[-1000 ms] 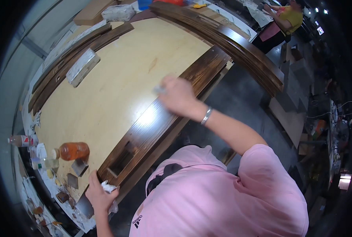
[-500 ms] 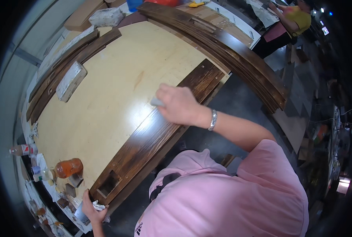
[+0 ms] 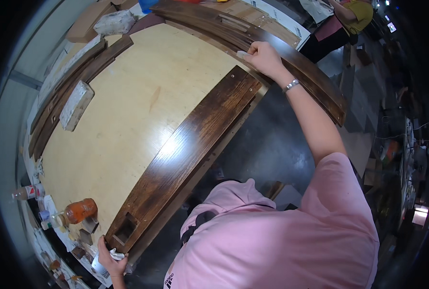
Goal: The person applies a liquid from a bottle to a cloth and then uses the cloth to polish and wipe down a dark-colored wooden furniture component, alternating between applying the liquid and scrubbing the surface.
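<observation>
A dark brown wooden board [image 3: 176, 144] lies slantwise along the table's near edge. A square cut-out [image 3: 126, 229] opens near its lower left end. At that end is my left hand [image 3: 111, 262], its fingertips against the board's edge and a crumpled white cloth [image 3: 116, 254] in its grasp. My right hand [image 3: 266, 60] is beyond the board's far end, arm stretched out. It pinches a small pale pad [image 3: 243, 54], close to a stack of dark boards [image 3: 301, 62]; whether the pad touches them I cannot tell.
Dark boards [image 3: 75, 89] and a white wrapped block [image 3: 76, 106] lie at the table's [image 3: 128, 111] left. A bottle of orange liquid [image 3: 81, 211] and a clear bottle [image 3: 26, 192] are at lower left. Cardboard boxes [image 3: 87, 21] lie behind. Another person [image 3: 342, 26] is at upper right.
My right hand has moved from the middle of the board up and right past its far end, still holding the pale pad. My left hand stays at the lower end.
</observation>
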Demonstrator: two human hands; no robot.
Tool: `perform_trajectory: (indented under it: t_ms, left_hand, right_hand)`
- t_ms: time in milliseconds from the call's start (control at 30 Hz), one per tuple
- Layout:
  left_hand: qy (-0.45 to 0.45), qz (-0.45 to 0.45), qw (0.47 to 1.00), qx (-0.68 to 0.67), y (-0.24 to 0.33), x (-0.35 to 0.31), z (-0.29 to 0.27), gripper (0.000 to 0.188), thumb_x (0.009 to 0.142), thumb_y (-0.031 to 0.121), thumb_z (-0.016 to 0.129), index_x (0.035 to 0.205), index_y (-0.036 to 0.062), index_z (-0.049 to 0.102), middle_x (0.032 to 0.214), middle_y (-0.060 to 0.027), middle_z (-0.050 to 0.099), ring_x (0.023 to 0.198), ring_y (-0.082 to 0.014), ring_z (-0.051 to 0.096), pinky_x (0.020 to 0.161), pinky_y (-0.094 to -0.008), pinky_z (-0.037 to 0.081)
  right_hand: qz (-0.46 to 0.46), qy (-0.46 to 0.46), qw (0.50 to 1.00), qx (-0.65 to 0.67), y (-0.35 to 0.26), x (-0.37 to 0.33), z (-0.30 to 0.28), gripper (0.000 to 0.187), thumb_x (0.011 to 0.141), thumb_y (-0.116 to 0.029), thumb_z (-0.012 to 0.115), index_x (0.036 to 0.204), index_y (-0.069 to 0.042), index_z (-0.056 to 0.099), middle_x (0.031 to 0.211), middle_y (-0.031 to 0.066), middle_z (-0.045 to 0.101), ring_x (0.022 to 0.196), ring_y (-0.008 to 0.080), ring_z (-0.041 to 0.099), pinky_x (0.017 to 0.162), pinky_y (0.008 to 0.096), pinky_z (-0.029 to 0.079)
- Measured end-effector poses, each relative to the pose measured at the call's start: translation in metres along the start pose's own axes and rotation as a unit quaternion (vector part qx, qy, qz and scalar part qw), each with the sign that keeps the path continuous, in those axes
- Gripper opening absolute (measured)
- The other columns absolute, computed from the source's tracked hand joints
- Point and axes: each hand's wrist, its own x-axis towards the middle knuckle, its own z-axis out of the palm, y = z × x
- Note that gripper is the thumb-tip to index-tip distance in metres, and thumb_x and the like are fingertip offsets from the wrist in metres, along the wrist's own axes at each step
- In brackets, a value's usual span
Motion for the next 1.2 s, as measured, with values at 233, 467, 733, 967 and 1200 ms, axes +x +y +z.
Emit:
perform_trajectory:
  t_ms: [233, 467, 733, 967, 1200]
  left_hand:
    - [0.003, 0.018, 1.000, 0.021, -0.001, -0.002, 0.003, 0.102, 0.062, 0.056, 0.075, 0.139, -0.0060, 0.047, 0.128, -0.0296, 0.057, 0.115, -0.0489, 0.058, 0.098, -0.0488, 0.047]
    - [0.011, 0.024, 0.999, 0.022, -0.003, -0.001, 0.004, 0.103, 0.063, 0.057, 0.075, 0.140, -0.0055, 0.046, 0.129, -0.0298, 0.057, 0.114, -0.0491, 0.058, 0.098, -0.0489, 0.047]
    - [0.011, 0.023, 1.000, 0.014, -0.007, 0.000, 0.005, 0.105, 0.064, 0.058, 0.075, 0.142, -0.0049, 0.045, 0.131, -0.0299, 0.056, 0.116, -0.0490, 0.058, 0.098, -0.0498, 0.047]
    - [0.000, 0.020, 1.000, 0.017, -0.009, 0.008, 0.013, 0.104, 0.068, 0.063, 0.071, 0.143, -0.0035, 0.046, 0.134, -0.0307, 0.055, 0.122, -0.0479, 0.056, 0.104, -0.0484, 0.044]
    - [-0.005, 0.001, 1.000, 0.014, -0.003, -0.005, 0.003, 0.103, 0.070, 0.063, 0.069, 0.144, -0.0035, 0.045, 0.134, -0.0307, 0.054, 0.122, -0.0478, 0.055, 0.103, -0.0482, 0.045]
  right_hand:
    - [-0.001, -0.036, 0.999, -0.004, 0.006, 0.002, 0.009, 0.033, 0.074, -0.033, 0.080, 0.084, -0.002, 0.074, 0.075, 0.0148, 0.071, 0.075, 0.0289, 0.070, 0.072, 0.0367, 0.054]
    - [-0.076, -0.050, 0.991, 0.102, 0.015, -0.001, 0.013, 0.028, 0.075, -0.026, 0.080, 0.082, 0.001, 0.072, 0.075, 0.0127, 0.070, 0.068, 0.0203, 0.066, 0.068, 0.0339, 0.052]
    - [-0.099, -0.080, 0.960, 0.248, 0.037, -0.012, 0.005, 0.018, 0.079, -0.011, 0.075, 0.090, 0.003, 0.070, 0.071, 0.0034, 0.064, 0.067, 0.0096, 0.056, 0.063, 0.0278, 0.047]
    - [-0.119, -0.131, 0.962, 0.206, 0.079, -0.052, -0.027, 0.020, 0.078, -0.007, 0.074, 0.095, 0.001, 0.071, 0.075, 0.0019, 0.063, 0.070, 0.0085, 0.054, 0.065, 0.0260, 0.046]
    - [-0.169, 0.020, 0.964, 0.202, 0.053, -0.072, -0.012, 0.022, 0.078, -0.001, 0.071, 0.100, -0.001, 0.069, 0.089, 0.0012, 0.061, 0.078, 0.0080, 0.054, 0.068, 0.0238, 0.045]
